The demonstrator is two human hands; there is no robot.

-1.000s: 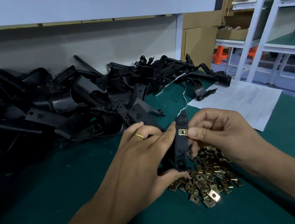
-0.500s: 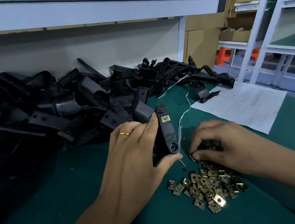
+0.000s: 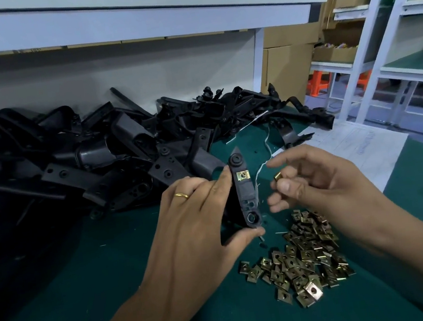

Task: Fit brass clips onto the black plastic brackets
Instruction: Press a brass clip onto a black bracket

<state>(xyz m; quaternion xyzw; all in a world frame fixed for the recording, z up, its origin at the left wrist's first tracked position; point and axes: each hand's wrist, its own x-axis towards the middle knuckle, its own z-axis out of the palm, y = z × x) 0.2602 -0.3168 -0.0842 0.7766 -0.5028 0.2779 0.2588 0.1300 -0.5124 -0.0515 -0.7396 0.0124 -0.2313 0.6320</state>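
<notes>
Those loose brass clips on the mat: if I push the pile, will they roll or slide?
The brass clips look flat and squarish, so they likely slide or tumble, not roll. They seem small and light; the right hand pinches one easily.

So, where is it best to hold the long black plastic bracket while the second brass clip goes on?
By judgement, hold the long black plastic bracket as the left hand does: forefinger on the top end, thumb under the round bottom eyelet, coming from the left. This leaves its flat face and right edge, where one square brass clip sits, free for the right hand.
</notes>
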